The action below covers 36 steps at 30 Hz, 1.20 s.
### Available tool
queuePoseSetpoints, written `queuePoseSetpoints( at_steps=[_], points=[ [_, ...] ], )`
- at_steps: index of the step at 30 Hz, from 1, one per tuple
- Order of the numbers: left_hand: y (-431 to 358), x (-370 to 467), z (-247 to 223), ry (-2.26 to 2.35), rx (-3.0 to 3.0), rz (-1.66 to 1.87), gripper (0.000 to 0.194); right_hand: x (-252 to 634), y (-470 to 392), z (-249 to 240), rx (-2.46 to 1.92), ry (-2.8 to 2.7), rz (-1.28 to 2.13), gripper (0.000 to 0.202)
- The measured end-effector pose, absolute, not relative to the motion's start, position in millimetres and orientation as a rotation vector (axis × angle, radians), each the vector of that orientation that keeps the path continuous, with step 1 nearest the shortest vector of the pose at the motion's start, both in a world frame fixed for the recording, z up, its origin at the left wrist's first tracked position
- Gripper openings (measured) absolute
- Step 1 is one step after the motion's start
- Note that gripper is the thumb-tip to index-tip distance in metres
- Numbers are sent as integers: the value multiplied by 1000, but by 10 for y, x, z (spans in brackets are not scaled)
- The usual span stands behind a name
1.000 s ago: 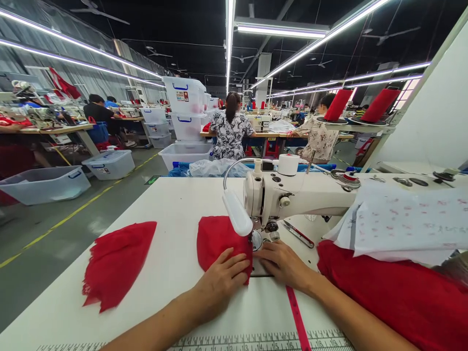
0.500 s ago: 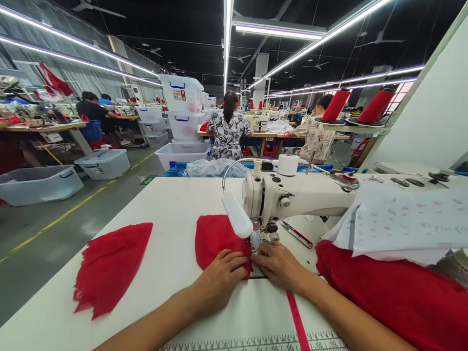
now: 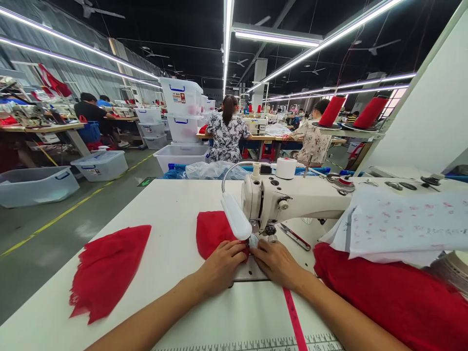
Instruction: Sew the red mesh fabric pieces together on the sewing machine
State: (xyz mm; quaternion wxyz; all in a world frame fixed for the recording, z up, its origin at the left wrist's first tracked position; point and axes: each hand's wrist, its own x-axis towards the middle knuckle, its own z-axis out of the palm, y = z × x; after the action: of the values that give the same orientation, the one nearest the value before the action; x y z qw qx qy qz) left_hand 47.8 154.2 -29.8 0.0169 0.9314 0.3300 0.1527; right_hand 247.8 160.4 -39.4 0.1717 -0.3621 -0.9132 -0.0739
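A piece of red cloth (image 3: 212,234) lies under the needle area of the white sewing machine (image 3: 298,195). My left hand (image 3: 224,263) rests on its near edge, fingers laid flat over the cloth. Close to the presser foot, my right hand (image 3: 276,261) has its fingers drawn together at the cloth's right edge; the fingertips are partly hidden. A white lamp (image 3: 237,217) on a bendy neck covers part of the cloth and the needle. Another red cloth piece (image 3: 111,273), with a ragged lower edge, lies flat on the left of the table.
Snips (image 3: 295,237) lie behind my right hand. More red cloth (image 3: 387,297) and white marked sheets (image 3: 398,224) are heaped at right. A red strip (image 3: 294,317) crosses the ruler tape (image 3: 234,346) at the front. Plastic bins (image 3: 38,185) and people at machines are beyond.
The red cloth under the machine has moved away from me, baring the needle plate's near part. Both hands have shifted slightly forward with it. The camera view has shifted a little.
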Motion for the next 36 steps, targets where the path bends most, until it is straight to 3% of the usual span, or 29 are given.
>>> queuePoseSetpoints(
  at_steps=[13, 21, 25, 28, 31, 36],
  points=[
    [1564, 367, -250, 1247, 2777, 523, 34, 2520, 1590, -468, -1036, -2483, -98, 24],
    [665, -125, -112, 1024, 2596, 582, 31, 2547, 1594, -553, -992, -2409, -150, 31],
    [432, -402, 26, 1567, 2289, 889, 29, 2560, 1578, -600, -949, -2405, -221, 31],
    [496, -504, 107, 2038, 1970, 891, 41, 2544, 1585, -608, -946, -2425, -275, 31],
    [598, -444, 116, 2166, 1976, 693, 48, 2482, 1556, -540, -993, -2468, -336, 29],
    [798, -399, -147, 2085, 2204, 611, 24, 2387, 1294, -299, -1196, -2453, -434, 10]
  ],
)
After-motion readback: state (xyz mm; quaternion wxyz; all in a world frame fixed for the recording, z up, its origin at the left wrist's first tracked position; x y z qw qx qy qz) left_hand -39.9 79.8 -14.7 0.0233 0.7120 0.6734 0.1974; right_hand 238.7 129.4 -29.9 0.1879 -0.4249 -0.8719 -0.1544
